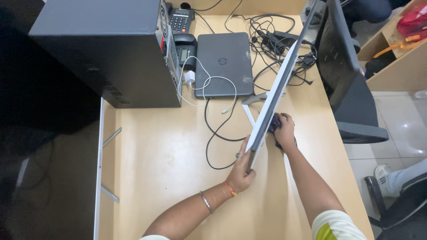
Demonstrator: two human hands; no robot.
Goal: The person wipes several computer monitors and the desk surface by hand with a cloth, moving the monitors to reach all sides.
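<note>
A thin white-edged monitor (284, 71) stands on the wooden desk (169, 169), seen almost edge-on and running diagonally from the top right down to the middle. My left hand (242, 171) grips its near lower corner; a ring and wrist bands show on that arm. On the monitor's right side, my right hand (284, 131) presses a dark purple cloth (275, 122) against the screen face. The screen surface itself is mostly hidden by the steep angle.
A dark grey computer tower (102, 49) stands at the back left, with a desk phone (181, 20) and a closed grey laptop (223, 64) behind. Tangled black cables (271, 40) and a white charger cable (209, 80) lie nearby. A second monitor's edge (98, 169) is at left, an office chair (351, 98) at right.
</note>
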